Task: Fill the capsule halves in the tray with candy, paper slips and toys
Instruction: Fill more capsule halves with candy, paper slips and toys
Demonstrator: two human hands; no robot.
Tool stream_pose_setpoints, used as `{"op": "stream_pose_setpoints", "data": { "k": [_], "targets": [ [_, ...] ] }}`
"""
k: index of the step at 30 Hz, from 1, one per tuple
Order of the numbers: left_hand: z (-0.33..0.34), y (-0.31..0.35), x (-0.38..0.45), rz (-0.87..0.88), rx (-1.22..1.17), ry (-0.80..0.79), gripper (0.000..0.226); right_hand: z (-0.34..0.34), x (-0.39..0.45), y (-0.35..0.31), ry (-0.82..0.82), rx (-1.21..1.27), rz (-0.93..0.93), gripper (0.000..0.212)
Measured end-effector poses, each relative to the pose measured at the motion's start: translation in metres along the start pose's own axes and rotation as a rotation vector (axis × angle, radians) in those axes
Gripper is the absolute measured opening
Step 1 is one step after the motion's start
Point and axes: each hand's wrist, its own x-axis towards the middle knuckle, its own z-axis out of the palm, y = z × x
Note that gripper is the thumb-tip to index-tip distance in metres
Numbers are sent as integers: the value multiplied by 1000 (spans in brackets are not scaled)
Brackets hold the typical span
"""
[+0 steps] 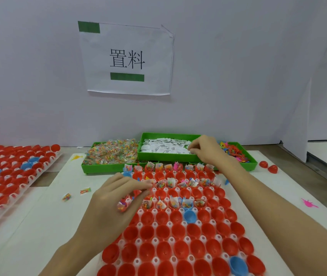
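Note:
A white tray (155, 241) in front of me holds rows of red capsule halves (179, 231) and a few blue ones (190, 216). Several halves in the far rows carry candy packets and paper slips. My left hand (116, 198) hovers over the tray's left side and holds small candy packets (122, 206) in its curled fingers. My right hand (206, 149) reaches into the green bin of white paper slips (164, 146), with its fingertips pinching at the slips. The green bin of candy packets (110, 154) lies to the left, and the bin of coloured toys (236, 153) to the right.
A second tray of red and blue halves (9, 176) lies at the left. Two loose candy packets (77, 193) and a pink toy (309, 203) lie on the white mat. Two red halves (268, 166) sit at the right. A wall with a paper sign (126, 58) stands behind.

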Motion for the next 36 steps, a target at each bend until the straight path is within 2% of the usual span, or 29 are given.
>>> {"op": "stream_pose_setpoints", "data": {
  "k": [7,12,16,21,27,30,36],
  "targets": [
    [-2,-5,0,16,10,2,15,-2,28,-4,-143,-4,124,31],
    [0,-7,-1,-1,-13,14,17,-5,33,-2,-179,-9,115,31],
    [-1,-8,-1,-8,-11,11,16,-4,29,2,-110,37,113,36],
    [0,-10,-1,4,-11,24,16,-1,18,11,67,141,71,17],
    [-1,-10,-1,-21,-16,37,19,4,1,21,223,171,-52,18],
    [-2,-11,-3,-58,0,40,29,2,-6,19,314,267,-74,16],
    [-1,-8,-4,-154,-19,54,22,-10,-41,-5,317,535,-115,12]
  ]
}}
